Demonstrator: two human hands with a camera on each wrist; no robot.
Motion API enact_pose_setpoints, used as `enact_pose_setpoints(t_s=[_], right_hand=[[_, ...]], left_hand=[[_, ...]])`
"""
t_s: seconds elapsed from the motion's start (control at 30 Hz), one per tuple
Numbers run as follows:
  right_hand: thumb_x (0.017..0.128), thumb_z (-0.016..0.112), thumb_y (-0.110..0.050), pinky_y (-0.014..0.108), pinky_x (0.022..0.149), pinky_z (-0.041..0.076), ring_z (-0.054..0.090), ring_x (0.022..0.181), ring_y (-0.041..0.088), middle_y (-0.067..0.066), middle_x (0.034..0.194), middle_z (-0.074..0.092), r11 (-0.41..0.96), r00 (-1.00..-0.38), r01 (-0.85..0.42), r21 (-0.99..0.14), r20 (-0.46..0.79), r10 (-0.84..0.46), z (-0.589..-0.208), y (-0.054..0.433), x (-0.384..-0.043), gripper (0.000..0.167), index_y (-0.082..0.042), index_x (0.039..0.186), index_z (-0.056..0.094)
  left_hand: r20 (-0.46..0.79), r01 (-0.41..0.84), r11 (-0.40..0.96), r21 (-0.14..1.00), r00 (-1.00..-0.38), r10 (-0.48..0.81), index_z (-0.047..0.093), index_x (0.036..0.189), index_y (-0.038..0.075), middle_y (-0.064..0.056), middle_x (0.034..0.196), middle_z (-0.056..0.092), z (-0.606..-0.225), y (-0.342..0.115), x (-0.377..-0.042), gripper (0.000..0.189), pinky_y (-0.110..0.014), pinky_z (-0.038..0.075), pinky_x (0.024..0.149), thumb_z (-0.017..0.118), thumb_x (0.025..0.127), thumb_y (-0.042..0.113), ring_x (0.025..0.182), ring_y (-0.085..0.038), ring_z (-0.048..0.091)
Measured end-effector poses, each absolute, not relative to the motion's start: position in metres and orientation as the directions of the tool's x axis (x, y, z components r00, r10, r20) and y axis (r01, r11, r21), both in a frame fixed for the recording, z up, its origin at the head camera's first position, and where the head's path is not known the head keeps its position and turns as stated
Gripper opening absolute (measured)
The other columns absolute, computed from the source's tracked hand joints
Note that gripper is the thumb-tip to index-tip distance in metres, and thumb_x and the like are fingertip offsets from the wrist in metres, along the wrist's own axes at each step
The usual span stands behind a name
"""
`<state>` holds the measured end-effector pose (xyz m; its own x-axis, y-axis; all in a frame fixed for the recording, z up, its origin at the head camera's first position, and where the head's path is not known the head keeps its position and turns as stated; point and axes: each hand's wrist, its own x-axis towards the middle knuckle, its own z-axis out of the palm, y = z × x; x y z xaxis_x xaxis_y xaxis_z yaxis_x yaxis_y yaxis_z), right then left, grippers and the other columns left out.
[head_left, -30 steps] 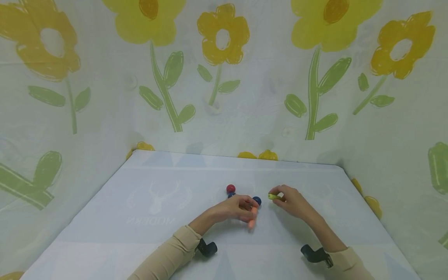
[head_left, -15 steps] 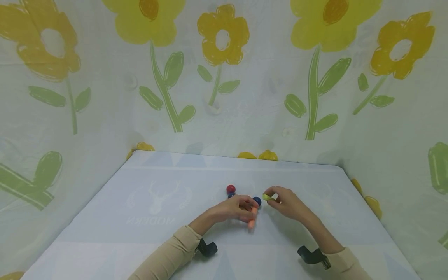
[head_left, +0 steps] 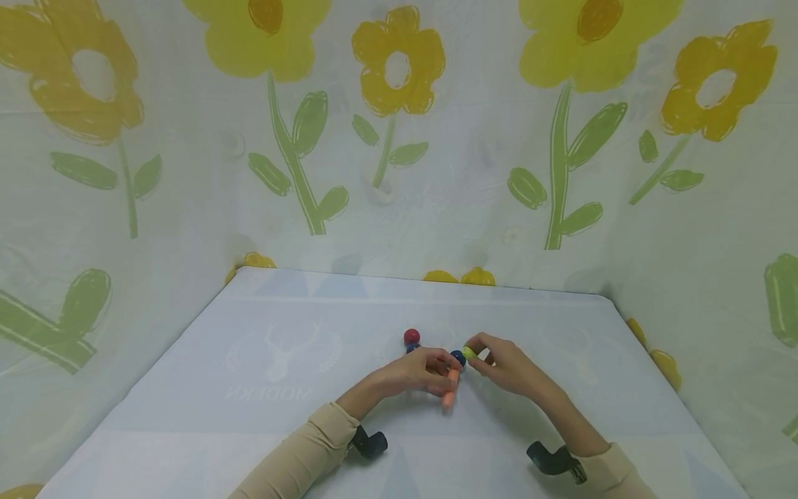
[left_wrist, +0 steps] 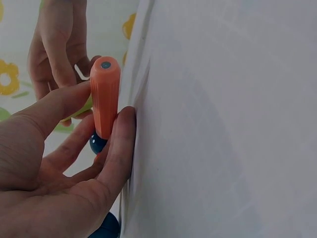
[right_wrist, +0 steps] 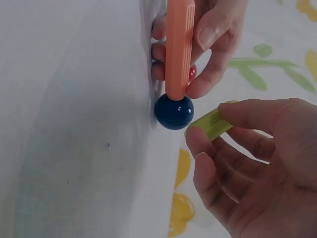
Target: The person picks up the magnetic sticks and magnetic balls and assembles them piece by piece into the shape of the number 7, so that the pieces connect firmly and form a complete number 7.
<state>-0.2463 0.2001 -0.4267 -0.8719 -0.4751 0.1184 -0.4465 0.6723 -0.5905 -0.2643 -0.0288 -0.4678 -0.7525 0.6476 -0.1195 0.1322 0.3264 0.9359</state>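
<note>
My left hand [head_left: 420, 371] grips an orange ribbed magnetic stick [right_wrist: 179, 49] between thumb and fingers, low over the table. A grey metal disc shows in the stick's near end in the left wrist view. At its other end sits a shiny dark blue ball [right_wrist: 173, 113]. My right hand [head_left: 511, 364] pinches a yellow-green ribbed stick [right_wrist: 212, 124] by thumb and fingertips, its tip right at the blue ball's side. A red ball [head_left: 411, 337] and a second blue ball [head_left: 413, 348] lie just beyond the left hand, which partly hides the blue one.
The white table [head_left: 299, 416] carries a faint printed deer pattern. Behind it and at both sides hangs a curtain [head_left: 461, 194] with yellow flowers. Black wrist-worn devices [head_left: 551, 459] sit below both forearms, close over the tabletop.
My right hand has moved left with the yellow-green stick, bringing its tip from apart to right at the blue ball. My left hand and the orange stick have stayed put.
</note>
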Motion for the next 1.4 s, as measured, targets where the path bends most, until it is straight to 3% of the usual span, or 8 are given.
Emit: enact_pose_setpoints(t_s=[0.27, 0.7, 1.4], right_hand=[[0.096, 0.062, -0.011, 0.019, 0.066, 0.052, 0.063, 0.080, 0.014, 0.006, 0.106, 0.068, 0.650, -0.859, -0.457, -0.607, 0.113, -0.499, -0.428, 0.200, -0.246, 0.016, -0.007, 0.111, 0.060], [0.095, 0.063, -0.011, 0.016, 0.070, 0.052, 0.064, 0.087, 0.019, 0.003, 0.106, 0.068, 0.661, -0.867, -0.433, -0.613, 0.082, -0.492, -0.424, 0.193, -0.239, 0.018, -0.010, 0.112, 0.060], [0.094, 0.064, -0.013, 0.014, 0.075, 0.051, 0.064, 0.091, 0.017, 0.002, 0.109, 0.068, 0.647, -0.829, -0.502, -0.574, 0.103, -0.550, -0.420, 0.187, -0.231, 0.021, -0.012, 0.115, 0.059]], left_hand=[[-0.117, 0.128, 0.317, 0.940, -0.750, 0.651, 0.066, 0.119, 0.015, 0.001, 0.105, 0.066, -0.467, -0.029, -0.264, 0.032, -0.027, 0.050, 0.080, 0.073, 0.088, 0.022, 0.098, -0.014, 0.058], [-0.116, 0.125, 0.308, 0.943, -0.743, 0.659, 0.066, 0.120, 0.015, 0.001, 0.105, 0.066, -0.469, -0.029, -0.265, 0.033, -0.028, 0.050, 0.081, 0.072, 0.089, 0.021, 0.098, -0.014, 0.058], [-0.128, 0.130, 0.327, 0.936, -0.741, 0.660, 0.065, 0.115, 0.016, 0.000, 0.110, 0.067, -0.466, -0.030, -0.266, 0.026, -0.030, 0.053, 0.085, 0.070, 0.091, 0.019, 0.101, -0.014, 0.059]])
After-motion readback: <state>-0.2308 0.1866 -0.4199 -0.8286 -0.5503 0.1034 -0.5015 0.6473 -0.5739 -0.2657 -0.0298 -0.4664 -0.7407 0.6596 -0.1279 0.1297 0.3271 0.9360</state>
